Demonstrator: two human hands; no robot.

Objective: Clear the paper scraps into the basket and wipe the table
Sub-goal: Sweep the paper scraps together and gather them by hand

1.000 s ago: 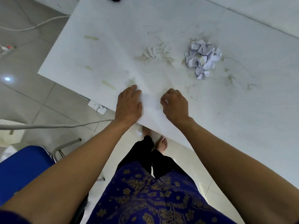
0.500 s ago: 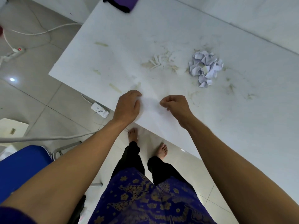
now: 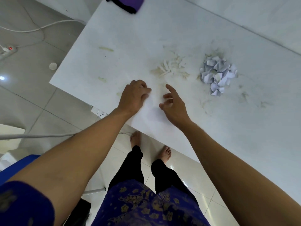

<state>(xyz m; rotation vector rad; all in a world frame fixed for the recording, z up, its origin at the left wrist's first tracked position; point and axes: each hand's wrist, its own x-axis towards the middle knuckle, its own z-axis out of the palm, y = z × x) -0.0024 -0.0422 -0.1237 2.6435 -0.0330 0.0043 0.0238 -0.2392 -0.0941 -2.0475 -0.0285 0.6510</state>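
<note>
Glossy pale floor tiles (image 3: pixel 32 105) catch a ceiling light's glare at left. White cables (image 3: pixel 37 29) and a power strip (image 3: pixel 7 50) lie there beside a blue chair (image 3: pixel 14 168).

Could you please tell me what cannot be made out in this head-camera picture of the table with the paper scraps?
- The basket: not in the head view at all.
- The purple cloth: cut off by the top edge, so its full shape is unknown.
- Under the left hand: the palm covers the table, hiding anything beneath.
- Whether the right hand touches the table: the angle leaves it unclear.
- The pale bits beside the paper scraps: too small to identify.
</note>
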